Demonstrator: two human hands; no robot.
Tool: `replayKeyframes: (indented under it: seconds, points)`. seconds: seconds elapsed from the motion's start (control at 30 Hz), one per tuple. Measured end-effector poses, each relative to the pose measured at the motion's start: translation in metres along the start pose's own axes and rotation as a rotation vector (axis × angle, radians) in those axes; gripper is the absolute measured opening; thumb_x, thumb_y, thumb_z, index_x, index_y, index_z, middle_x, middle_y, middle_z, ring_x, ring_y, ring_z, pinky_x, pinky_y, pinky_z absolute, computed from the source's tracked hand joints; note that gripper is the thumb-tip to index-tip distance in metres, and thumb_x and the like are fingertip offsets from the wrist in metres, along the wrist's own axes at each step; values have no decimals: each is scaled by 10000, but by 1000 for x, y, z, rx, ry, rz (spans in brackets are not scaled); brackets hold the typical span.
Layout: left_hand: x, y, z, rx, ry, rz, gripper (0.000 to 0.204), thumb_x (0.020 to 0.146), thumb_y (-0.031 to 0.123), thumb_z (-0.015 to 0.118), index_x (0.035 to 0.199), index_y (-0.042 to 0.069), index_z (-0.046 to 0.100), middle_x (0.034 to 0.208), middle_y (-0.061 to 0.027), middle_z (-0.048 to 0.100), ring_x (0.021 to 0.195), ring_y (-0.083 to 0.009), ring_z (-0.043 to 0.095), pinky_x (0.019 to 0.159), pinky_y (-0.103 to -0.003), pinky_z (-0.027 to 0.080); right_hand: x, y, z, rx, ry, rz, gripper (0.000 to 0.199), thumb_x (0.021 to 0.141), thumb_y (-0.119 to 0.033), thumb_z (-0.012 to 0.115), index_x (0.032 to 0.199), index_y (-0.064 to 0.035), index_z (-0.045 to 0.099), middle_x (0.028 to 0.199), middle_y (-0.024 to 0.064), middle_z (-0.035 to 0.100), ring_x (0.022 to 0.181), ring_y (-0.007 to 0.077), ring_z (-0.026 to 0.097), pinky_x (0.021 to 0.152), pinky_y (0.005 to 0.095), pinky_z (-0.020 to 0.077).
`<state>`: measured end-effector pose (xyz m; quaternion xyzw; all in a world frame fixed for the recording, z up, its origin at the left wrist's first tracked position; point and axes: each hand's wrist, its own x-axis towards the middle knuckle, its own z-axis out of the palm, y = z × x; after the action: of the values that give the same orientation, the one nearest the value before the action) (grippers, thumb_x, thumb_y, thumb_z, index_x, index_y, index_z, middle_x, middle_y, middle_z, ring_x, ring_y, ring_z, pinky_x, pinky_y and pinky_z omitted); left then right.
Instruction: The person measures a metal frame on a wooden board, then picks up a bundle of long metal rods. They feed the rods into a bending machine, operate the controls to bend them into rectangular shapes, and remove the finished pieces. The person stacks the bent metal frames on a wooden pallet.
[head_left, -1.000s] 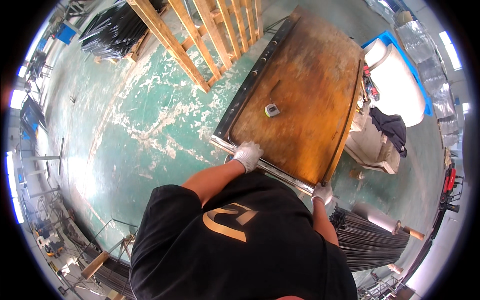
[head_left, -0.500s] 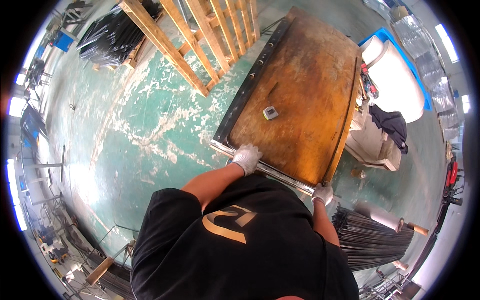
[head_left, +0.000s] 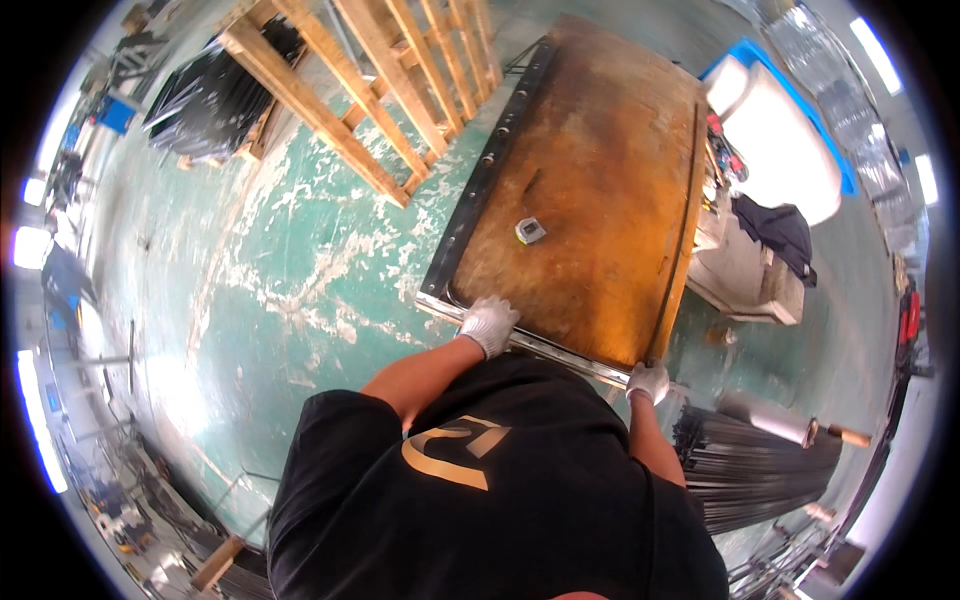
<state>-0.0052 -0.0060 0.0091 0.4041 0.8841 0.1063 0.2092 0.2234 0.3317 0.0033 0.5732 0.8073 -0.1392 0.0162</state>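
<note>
Both my hands wear whitish work gloves. A narrow shiny metal strip [head_left: 562,353] runs along the near edge of a brown, stained worktable [head_left: 590,200]. My left hand [head_left: 489,326] is closed over the strip near its left end, with fingertips on the table's edge. Around the strip's right end, by the table's near right corner, my right hand [head_left: 648,380] is closed too; its underside fingers are hidden. A small tape measure [head_left: 530,231] lies on the tabletop beyond my left hand. The table's left side carries a dark rail [head_left: 490,160] with several holes.
A wooden pallet frame [head_left: 350,130] stands at the far left, near black bundled strips [head_left: 215,105]. Right of the table are a pale bin with a dark cloth [head_left: 775,235] and white rolls in a blue tray [head_left: 780,140]. Dark rods [head_left: 755,470] lie at the lower right.
The whole view has shifted and turned slightly. Both hands keep their places on the metal strip, and the tape measure lies where it was on the table.
</note>
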Motion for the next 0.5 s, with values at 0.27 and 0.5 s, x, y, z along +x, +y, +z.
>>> replayKeyframes:
  seconds: [0.27,0.5]
  points:
    - [3,6,-11,27,-76,-31,214,928,237,730,1081,104,798,1171,-128,739,1200,-338,669,1009,-509,532,23,-6,2,-97,-72,111,375,827,-260,734,1169,-128,814,1175,211,792,1128,397,759,998,484,593]
    - [8,16,-17,-227,-3,-48,221,882,250,710,1011,86,783,1053,-189,757,1069,-402,706,948,-531,556,26,-10,-37,274,-96,196,365,798,-167,738,1132,-33,803,1014,217,805,954,299,793,846,429,620]
